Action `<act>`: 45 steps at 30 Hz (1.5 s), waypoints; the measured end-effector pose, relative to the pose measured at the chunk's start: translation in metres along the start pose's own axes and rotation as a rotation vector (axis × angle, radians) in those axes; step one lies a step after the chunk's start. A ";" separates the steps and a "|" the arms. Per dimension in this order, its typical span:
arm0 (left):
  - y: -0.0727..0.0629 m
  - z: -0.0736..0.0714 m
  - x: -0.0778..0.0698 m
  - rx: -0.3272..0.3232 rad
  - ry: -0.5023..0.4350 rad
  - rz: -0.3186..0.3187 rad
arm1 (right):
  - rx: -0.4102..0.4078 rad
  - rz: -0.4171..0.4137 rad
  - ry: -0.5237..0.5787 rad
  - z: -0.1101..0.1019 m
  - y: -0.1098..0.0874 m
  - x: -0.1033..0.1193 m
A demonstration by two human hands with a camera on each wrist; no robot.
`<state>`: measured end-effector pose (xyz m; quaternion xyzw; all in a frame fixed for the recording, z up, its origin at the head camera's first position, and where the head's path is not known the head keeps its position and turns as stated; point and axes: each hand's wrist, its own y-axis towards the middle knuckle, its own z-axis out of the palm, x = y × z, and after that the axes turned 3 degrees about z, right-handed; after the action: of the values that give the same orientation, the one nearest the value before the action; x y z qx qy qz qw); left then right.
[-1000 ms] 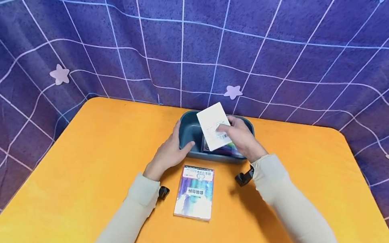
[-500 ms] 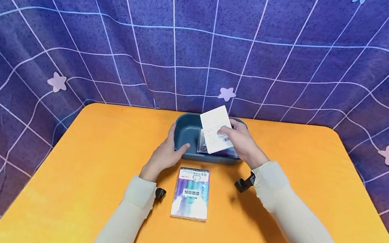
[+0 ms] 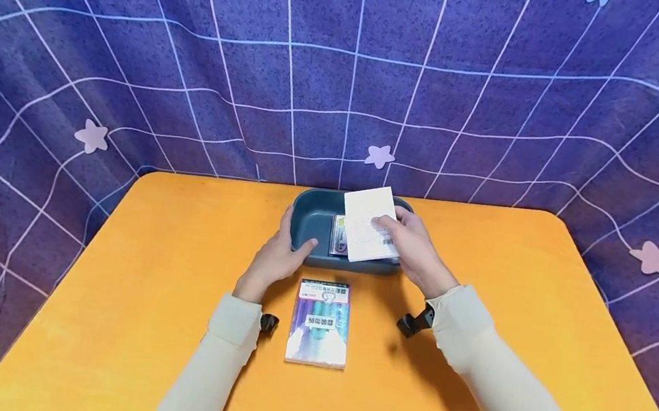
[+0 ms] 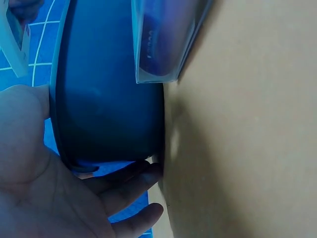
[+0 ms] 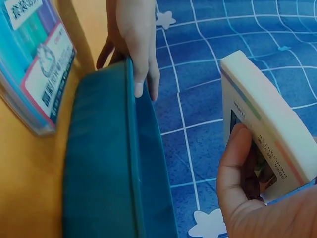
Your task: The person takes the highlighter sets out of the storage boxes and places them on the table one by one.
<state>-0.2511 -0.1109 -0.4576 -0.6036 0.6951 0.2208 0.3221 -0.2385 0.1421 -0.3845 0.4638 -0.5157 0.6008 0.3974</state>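
Observation:
My right hand point(image 3: 422, 258) grips a white box point(image 3: 369, 205) above the right part of a dark teal bin point(image 3: 312, 224). The right wrist view shows highlighter lettering on this box point(image 5: 271, 111), with a cut-out window under the fingers. My left hand point(image 3: 273, 260) holds the bin's left end, its thumb over the near rim and its fingers around the outside. Inside the bin lies a flat packet point(image 3: 337, 242) with dark print, partly hidden beneath the white box. A clear-fronted pack point(image 3: 317, 344) in purple and teal lies on the table before the bin.
The orange table point(image 3: 172, 282) ends just behind the bin at a blue-purple curtain point(image 3: 320, 81) with white grid lines and stars. Black wrist cameras sit under both cuffs, the right one point(image 3: 414, 322) hanging over the table.
The white box has turned more upright in the right hand and moved slightly lower over the bin, uncovering more of the packet inside. The left hand keeps its hold; the head view shifts slightly.

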 end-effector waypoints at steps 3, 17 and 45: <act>0.001 -0.001 0.000 -0.005 0.001 0.001 | -0.013 -0.002 0.008 0.001 -0.004 -0.001; 0.001 -0.003 0.004 -0.007 0.022 -0.007 | -0.038 -0.009 -0.005 -0.001 -0.019 -0.012; -0.001 0.000 0.003 -0.019 0.005 0.017 | 0.030 0.054 0.013 -0.003 -0.046 -0.041</act>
<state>-0.2507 -0.1131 -0.4603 -0.6011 0.6990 0.2286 0.3128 -0.1844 0.1519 -0.4127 0.4516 -0.5165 0.6219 0.3775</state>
